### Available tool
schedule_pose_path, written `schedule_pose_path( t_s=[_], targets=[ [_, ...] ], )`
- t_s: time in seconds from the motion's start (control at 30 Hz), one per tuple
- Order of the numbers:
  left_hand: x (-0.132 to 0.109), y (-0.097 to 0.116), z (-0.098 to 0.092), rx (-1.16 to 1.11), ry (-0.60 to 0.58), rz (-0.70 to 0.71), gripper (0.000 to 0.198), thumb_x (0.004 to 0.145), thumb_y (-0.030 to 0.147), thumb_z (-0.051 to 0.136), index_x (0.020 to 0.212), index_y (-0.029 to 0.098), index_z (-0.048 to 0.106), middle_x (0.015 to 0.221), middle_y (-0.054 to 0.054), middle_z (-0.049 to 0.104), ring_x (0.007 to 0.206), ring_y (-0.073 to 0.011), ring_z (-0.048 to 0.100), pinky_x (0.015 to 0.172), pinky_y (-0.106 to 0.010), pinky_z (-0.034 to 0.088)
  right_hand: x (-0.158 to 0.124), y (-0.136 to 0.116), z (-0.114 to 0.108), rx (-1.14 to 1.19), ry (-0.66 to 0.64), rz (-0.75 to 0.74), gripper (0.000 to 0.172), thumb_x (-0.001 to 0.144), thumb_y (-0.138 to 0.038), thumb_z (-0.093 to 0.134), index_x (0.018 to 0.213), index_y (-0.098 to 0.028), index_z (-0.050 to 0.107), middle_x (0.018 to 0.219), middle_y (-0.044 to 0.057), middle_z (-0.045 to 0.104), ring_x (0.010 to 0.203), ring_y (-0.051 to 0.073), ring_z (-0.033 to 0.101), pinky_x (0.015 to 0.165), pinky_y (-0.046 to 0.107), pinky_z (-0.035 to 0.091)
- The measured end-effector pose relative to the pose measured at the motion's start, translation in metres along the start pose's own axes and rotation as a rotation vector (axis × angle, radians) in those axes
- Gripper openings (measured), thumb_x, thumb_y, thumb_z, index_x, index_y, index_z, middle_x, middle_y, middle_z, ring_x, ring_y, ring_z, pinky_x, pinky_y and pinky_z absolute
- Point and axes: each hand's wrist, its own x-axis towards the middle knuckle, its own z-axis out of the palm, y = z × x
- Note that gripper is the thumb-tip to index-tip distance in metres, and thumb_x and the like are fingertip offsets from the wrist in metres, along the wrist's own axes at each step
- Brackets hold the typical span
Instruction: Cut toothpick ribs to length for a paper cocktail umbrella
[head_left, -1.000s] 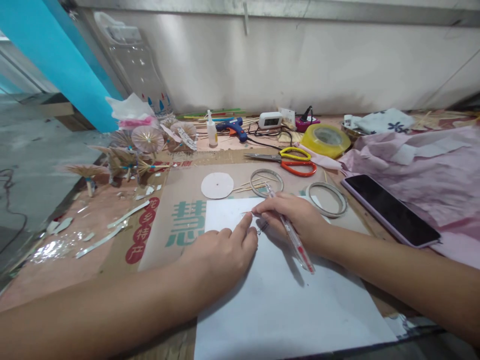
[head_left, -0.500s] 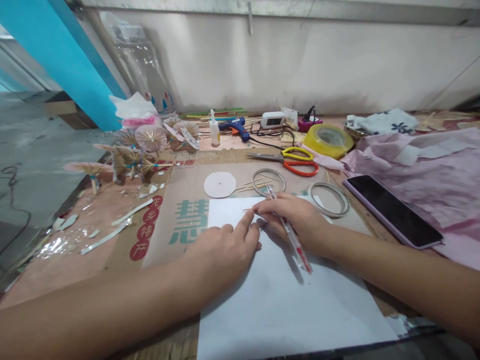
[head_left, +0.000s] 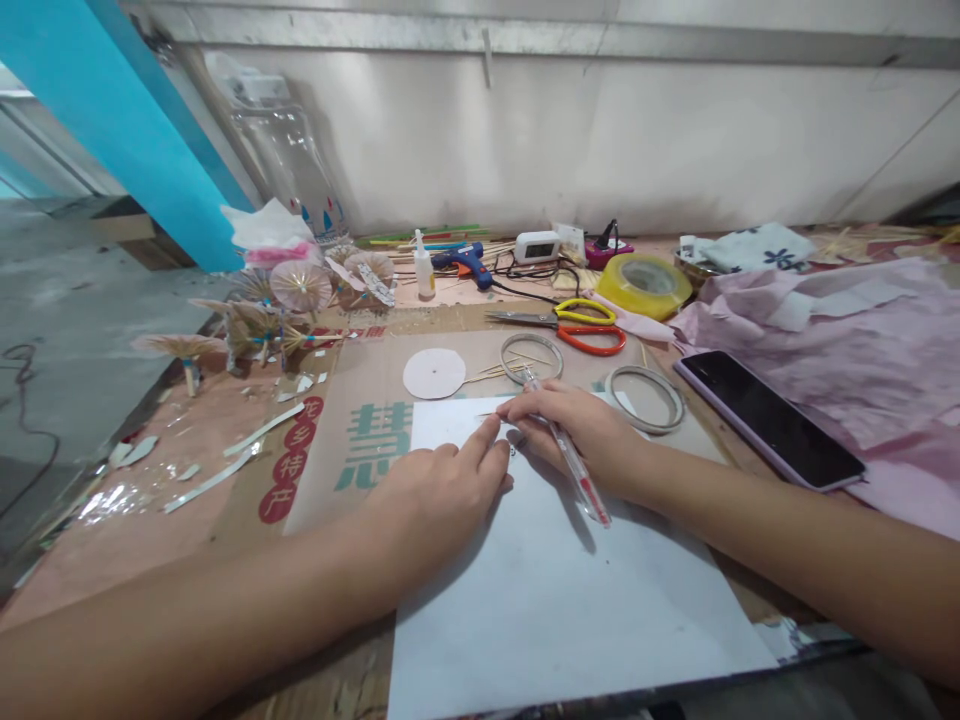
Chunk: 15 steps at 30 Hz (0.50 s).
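My right hand (head_left: pixel 574 430) is closed, with a clear pen (head_left: pixel 574 465) with a red part at its lower end held slanting across the fingers. At its fingertips a thin pointed stick (head_left: pixel 487 414) shows, mostly hidden; I cannot tell which hand grips it. My left hand (head_left: pixel 450 490) rests on the white paper (head_left: pixel 570 620), index finger stretched to the right fingertips and the other fingers loosely bent. Small dark marks lie on the paper by the fingers. Just beyond the paper are a pale pink paper disc (head_left: pixel 434 373), several toothpicks (head_left: pixel 495 374) and a tape ring (head_left: pixel 532 340).
Scissors (head_left: pixel 585 325), a glue gun (head_left: pixel 465 262), a small glue bottle (head_left: pixel 424 270) and yellow tape (head_left: pixel 643 285) lie at the back. Another tape ring (head_left: pixel 645 398), a phone (head_left: pixel 769 418) and pink cloth (head_left: pixel 825 330) are right. Little paper umbrellas (head_left: pixel 300 287) stand left.
The view has shifted slightly. Both hands stay together at the top of the paper in nearly the same pose, the pen still in my right hand.
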Motion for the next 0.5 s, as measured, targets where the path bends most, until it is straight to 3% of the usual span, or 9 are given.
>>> schedule_pose_path(
  t_s=[0.23, 0.5],
  targets=[
    [-0.0004, -0.0025, 0.0045, 0.009, 0.096, 0.014, 0.032, 0.105, 0.025, 0.047, 0.127, 0.012, 0.064, 0.142, -0.015, 0.066, 0.071, -0.0208, 0.075, 0.048, -0.033, 0.055, 0.0000, -0.0009, 0.0013, -0.024, 0.019, -0.054, 0.015, 0.096, -0.014, 0.057, 0.102, -0.019, 0.069, 0.093, 0.007, 0.076, 0.085, 0.020, 0.064, 0.078, 0.034, 0.053],
    [-0.0021, 0.0002, 0.0054, 0.126, 0.156, 0.101, 0.029, 0.101, 0.021, 0.052, 0.122, 0.010, 0.070, 0.127, -0.015, 0.074, 0.068, -0.0226, 0.075, 0.045, -0.034, 0.057, -0.0007, -0.0055, -0.0034, -0.024, 0.019, -0.019, 0.016, 0.092, -0.011, 0.060, 0.102, -0.019, 0.069, 0.088, 0.004, 0.075, 0.081, 0.018, 0.063, 0.070, 0.029, 0.052]
  ],
)
